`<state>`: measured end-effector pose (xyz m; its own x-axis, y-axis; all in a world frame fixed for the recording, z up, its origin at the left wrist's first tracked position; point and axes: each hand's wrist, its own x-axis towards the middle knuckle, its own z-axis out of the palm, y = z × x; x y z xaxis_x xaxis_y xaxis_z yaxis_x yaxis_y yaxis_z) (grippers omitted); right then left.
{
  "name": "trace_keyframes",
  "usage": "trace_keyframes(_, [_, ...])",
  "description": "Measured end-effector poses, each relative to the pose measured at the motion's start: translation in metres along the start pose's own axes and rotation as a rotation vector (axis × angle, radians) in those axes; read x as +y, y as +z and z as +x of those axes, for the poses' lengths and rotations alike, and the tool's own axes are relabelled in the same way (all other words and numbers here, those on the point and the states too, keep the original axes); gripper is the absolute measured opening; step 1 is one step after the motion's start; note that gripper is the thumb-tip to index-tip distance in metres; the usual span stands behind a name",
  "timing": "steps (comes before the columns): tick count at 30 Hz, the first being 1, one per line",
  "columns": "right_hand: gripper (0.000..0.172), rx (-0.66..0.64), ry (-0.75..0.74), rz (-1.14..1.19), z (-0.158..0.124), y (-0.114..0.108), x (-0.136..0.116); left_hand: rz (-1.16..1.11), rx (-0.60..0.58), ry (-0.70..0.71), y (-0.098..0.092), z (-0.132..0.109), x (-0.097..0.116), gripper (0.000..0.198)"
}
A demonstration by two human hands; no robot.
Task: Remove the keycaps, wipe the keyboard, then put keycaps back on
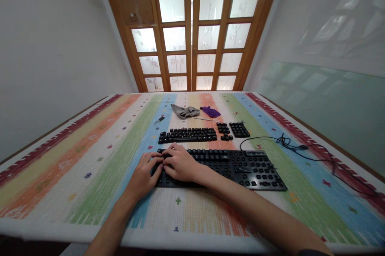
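Observation:
A black keyboard (258, 172) lies flat near the front of the table, with keycaps on its upper rows and bare key stems on the right part. My left hand (147, 170) rests on its left end, fingers bent. From the right, my right hand (180, 164) reaches across to the same corner, fingertips curled down and meeting those of the left. Whatever lies between the fingertips is hidden. Behind the keyboard, loose black keycaps are laid out as a main block (189, 135), a small middle cluster (223, 130) and a number pad group (239, 130).
A grey cloth (185, 111), a purple cloth (210, 111) and a thin rod (203, 119) lie farther back. Left of them is a small dark tool with wire prongs (161, 119). The keyboard's black cable (293, 144) trails right across the striped tablecloth (99, 160).

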<state>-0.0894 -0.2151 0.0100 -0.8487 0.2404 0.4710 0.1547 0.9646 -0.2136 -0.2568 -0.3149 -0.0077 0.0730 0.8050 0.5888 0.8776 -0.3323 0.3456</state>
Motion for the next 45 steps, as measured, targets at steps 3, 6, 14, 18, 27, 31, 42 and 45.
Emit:
trace_keyframes(3, [0.013, -0.004, -0.014, 0.067, 0.007, -0.006, 0.014, 0.001, 0.007, 0.005, 0.0, 0.0, 0.001, 0.015])
trace_keyframes(6, [0.015, 0.048, 0.092, 0.099, 0.019, -0.007, 0.03, 0.002, 0.004, 0.011, -0.001, 0.0, 0.001, 0.015])
trace_keyframes(14, [0.034, -0.002, 0.257, -0.01, 0.053, 0.011, 0.06, 0.013, -0.005, 0.02, -0.001, -0.001, 0.0, 0.016])
trace_keyframes(18, [0.036, -0.03, 0.292, -0.045, 0.062, 0.019, 0.066, 0.012, -0.02, 0.015, -0.001, -0.001, 0.001, 0.016])
trace_keyframes(27, [0.034, -0.063, 0.297, -0.044, 0.061, 0.021, 0.073, -0.001, -0.015, 0.02, -0.001, -0.002, 0.001, 0.017])
trace_keyframes(31, [0.036, -0.055, 0.326, -0.04, 0.063, 0.016, 0.075, 0.008, -0.026, 0.016, -0.001, -0.002, 0.0, 0.017])
trace_keyframes(42, [0.03, -0.093, 0.452, -0.052, 0.065, 0.007, 0.104, 0.009, -0.018, 0.02, -0.001, -0.001, 0.002, 0.016])
trace_keyframes(45, [0.034, -0.141, 0.472, -0.079, 0.064, 0.006, 0.106, 0.018, -0.026, 0.026, -0.001, -0.002, 0.0, 0.016])
